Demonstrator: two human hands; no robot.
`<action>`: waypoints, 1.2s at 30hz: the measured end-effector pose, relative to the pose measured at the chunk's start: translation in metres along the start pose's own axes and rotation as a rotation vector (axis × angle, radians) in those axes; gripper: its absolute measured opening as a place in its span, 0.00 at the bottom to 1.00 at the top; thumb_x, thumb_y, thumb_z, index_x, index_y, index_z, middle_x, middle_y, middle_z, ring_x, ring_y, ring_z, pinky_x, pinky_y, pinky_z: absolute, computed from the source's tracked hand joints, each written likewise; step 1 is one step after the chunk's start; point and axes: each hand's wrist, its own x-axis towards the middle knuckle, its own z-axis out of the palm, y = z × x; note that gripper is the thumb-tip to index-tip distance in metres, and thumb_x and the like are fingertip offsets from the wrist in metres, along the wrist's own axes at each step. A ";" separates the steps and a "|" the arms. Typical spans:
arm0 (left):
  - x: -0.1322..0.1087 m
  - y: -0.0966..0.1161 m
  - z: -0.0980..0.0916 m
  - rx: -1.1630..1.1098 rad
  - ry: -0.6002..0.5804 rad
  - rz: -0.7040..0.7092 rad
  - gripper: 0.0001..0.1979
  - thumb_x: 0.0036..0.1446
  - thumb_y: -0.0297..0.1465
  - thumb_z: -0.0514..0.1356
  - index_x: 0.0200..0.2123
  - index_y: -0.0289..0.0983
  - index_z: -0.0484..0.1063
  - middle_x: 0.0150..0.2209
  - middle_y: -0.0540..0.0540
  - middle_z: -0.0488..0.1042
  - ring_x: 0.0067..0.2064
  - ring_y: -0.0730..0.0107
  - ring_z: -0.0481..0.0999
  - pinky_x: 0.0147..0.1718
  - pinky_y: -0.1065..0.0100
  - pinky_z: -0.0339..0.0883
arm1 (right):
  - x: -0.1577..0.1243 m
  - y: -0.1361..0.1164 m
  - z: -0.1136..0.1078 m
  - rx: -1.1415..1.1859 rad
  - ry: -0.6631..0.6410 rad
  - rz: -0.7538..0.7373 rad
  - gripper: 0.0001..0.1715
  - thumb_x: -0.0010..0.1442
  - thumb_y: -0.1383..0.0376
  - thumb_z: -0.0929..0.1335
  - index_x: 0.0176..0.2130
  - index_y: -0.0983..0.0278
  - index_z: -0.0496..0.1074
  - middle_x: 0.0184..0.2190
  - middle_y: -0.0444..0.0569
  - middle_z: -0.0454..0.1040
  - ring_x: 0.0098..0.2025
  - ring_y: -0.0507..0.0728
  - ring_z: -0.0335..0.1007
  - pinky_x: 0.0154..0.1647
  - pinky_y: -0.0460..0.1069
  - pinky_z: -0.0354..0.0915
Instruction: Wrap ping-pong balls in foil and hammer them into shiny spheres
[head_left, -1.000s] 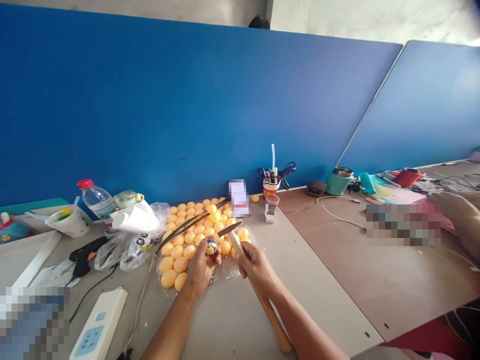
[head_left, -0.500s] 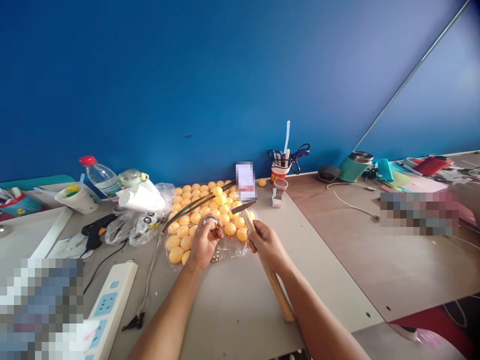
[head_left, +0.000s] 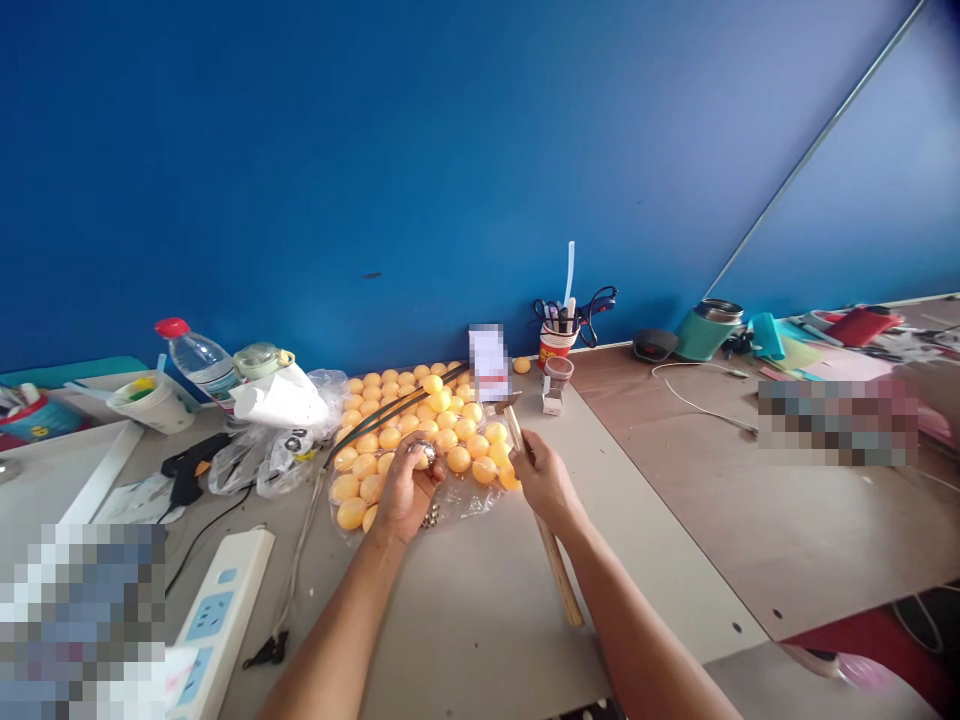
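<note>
Wooden tool point(head_left: 559, 570) fisted in right hand point(head_left: 546, 480); left hand point(head_left: 405, 490) fingers point(head_left: 414, 470) pinched shiny ball point(head_left: 424, 453). Needed firm pinch, fingertips clear of tool.

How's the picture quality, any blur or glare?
Head view: soft light, no hard glare, blue partition washed paler at right; left hand with its ball and right hand on the wooden handle look sharp; pixelated patches lower left and right.

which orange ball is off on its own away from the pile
The lone ball against the blue partition beside the red pen cup; the rest lie bunched in the pile.
</note>
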 end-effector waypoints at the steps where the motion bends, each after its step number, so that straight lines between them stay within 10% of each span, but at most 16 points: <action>1: 0.000 0.000 0.001 0.003 0.001 0.001 0.13 0.49 0.32 0.64 0.40 0.40 0.70 0.30 0.49 0.72 0.26 0.76 0.68 0.28 0.71 0.64 | 0.002 0.002 0.000 -0.016 0.020 0.009 0.24 0.55 0.61 0.59 0.49 0.66 0.68 0.31 0.47 0.68 0.33 0.56 0.64 0.36 0.49 0.61; 13: -0.002 -0.002 0.002 0.040 -0.018 0.003 0.12 0.50 0.31 0.64 0.39 0.38 0.69 0.29 0.49 0.72 0.26 0.76 0.69 0.28 0.72 0.62 | 0.026 0.039 0.000 -0.268 0.208 0.050 0.30 0.53 0.69 0.60 0.56 0.66 0.66 0.44 0.55 0.69 0.44 0.59 0.67 0.46 0.53 0.63; 26: -0.001 -0.005 -0.003 0.064 -0.034 0.008 0.09 0.50 0.33 0.65 0.34 0.36 0.69 0.30 0.48 0.73 0.25 0.76 0.69 0.28 0.72 0.62 | 0.027 0.042 0.000 -0.532 0.066 0.121 0.26 0.56 0.73 0.62 0.54 0.64 0.68 0.47 0.57 0.70 0.42 0.60 0.71 0.40 0.50 0.61; 36: 0.001 -0.004 -0.003 0.019 0.000 -0.011 0.10 0.53 0.36 0.63 0.32 0.35 0.68 0.29 0.47 0.73 0.25 0.75 0.69 0.27 0.71 0.64 | 0.001 0.010 0.004 -0.152 0.165 -0.453 0.17 0.61 0.70 0.60 0.47 0.63 0.72 0.39 0.52 0.72 0.39 0.57 0.70 0.40 0.50 0.66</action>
